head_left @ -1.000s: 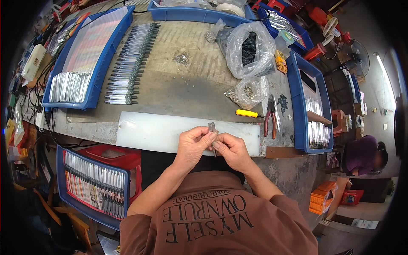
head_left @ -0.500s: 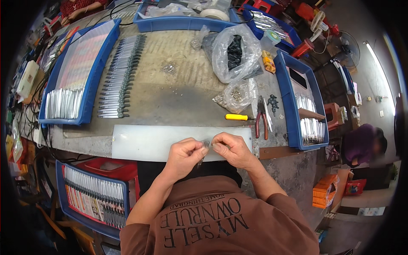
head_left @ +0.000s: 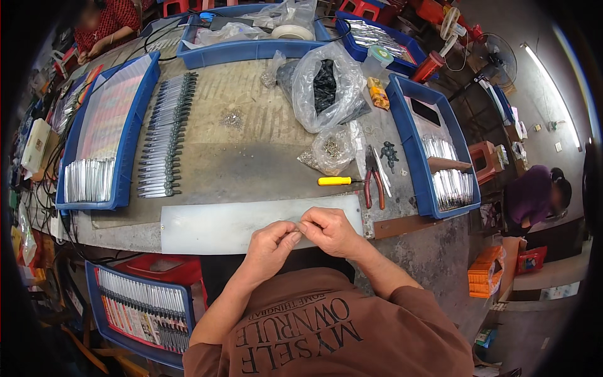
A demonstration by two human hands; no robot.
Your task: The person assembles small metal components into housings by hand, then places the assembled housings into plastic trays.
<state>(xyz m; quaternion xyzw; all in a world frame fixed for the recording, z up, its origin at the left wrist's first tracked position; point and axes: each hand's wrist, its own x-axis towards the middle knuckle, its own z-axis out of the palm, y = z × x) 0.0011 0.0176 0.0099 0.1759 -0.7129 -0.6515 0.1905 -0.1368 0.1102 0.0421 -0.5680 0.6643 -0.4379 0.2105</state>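
My left hand [head_left: 269, 248] and my right hand [head_left: 331, 232] meet fingertip to fingertip over the front edge of a long pale board [head_left: 207, 226]. Both are closed in a pinch, thumbs against fingers. Whatever lies between them is hidden or too small to name. Beyond the board lie a yellow-handled tool [head_left: 334, 181] and red-handled pliers [head_left: 375, 186]. A clear bag of small metal parts [head_left: 333, 151] sits behind them, with a bigger clear bag of black pieces [head_left: 325, 88] further back. A row of slim silver rods with dark ends [head_left: 164, 141] lines the left side.
Blue trays with silver-wrapped pieces stand at left [head_left: 119, 188] and right [head_left: 433, 204]; the right one also holds a dark phone [head_left: 425, 112]. Small loose parts [head_left: 232, 119] are scattered mid-table. Another blue tray [head_left: 188, 295] is low at left. Two other people are further off.
My hands have closed together, the right fingers now touching the left. The thin greyish thing that showed at my left fingertips is out of sight. The view has shifted slightly.
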